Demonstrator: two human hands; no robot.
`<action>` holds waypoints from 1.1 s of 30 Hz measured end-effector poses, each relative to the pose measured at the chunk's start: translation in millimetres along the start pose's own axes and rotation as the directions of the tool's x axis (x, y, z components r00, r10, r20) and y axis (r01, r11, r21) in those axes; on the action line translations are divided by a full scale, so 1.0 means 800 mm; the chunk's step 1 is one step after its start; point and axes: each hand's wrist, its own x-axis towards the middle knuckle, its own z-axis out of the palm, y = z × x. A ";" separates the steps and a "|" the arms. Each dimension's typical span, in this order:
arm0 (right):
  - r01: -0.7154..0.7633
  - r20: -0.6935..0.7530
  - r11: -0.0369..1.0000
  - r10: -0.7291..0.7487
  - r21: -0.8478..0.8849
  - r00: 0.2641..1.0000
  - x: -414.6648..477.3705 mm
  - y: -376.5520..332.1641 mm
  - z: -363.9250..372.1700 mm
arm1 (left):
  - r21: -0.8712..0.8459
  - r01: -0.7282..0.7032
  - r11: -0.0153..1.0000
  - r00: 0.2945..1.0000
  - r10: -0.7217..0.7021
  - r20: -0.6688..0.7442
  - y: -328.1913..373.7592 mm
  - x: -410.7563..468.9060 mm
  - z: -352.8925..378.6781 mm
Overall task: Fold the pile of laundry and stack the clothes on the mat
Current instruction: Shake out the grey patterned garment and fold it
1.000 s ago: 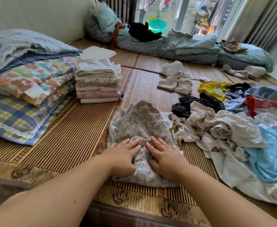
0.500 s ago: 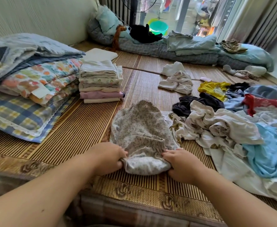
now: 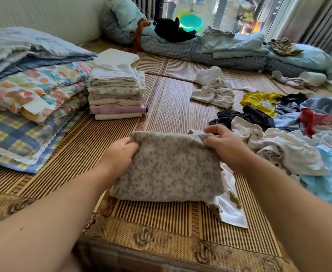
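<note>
Both hands grip the far edge of a grey floral garment (image 3: 169,169): left hand (image 3: 120,154) at its left corner, right hand (image 3: 225,146) at its right corner, near edge resting on the mat (image 3: 171,99). Folded stack (image 3: 116,91) sits far left beside pillows (image 3: 23,99); unfolded pile (image 3: 291,138) lies right, touching the garment's right side. Small white heap (image 3: 214,89) lies apart, further back, bedding (image 3: 230,50) along the far edge.

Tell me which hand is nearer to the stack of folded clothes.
The left hand: the stack of folded clothes lies just beyond it on the mat. The right hand holds the grey garment's other corner, farther away.
</note>
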 end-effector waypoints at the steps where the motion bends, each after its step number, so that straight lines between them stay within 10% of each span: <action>1: -0.031 -0.057 0.999 0.031 -0.009 0.998 0.016 0.006 0.007 | 0.019 0.057 0.998 0.995 -0.055 -0.079 -0.003 0.011 0.004; 6: -0.016 -0.097 0.918 -0.025 -0.396 0.995 0.048 0.044 0.055 | 0.356 0.022 0.934 0.996 0.010 -0.087 -0.019 0.033 0.027; 10: 0.021 0.040 0.791 0.004 -0.611 0.999 0.051 0.075 0.085 | 0.787 -0.054 0.615 0.996 -0.017 0.082 -0.042 0.038 0.039; 19: -0.094 -0.050 0.589 0.091 -0.803 0.995 0.061 0.062 0.099 | 0.855 0.172 0.489 0.976 -0.199 -0.082 -0.044 0.033 0.040; 23: -0.109 -0.126 0.826 0.046 -0.554 0.991 0.036 0.059 0.093 | 0.735 0.198 0.648 0.975 -0.204 -0.084 -0.038 0.030 0.026; 33: -0.179 0.104 0.918 0.228 -0.354 0.968 0.027 0.030 0.091 | 0.175 0.237 0.956 0.936 -0.272 0.222 -0.029 0.017 0.001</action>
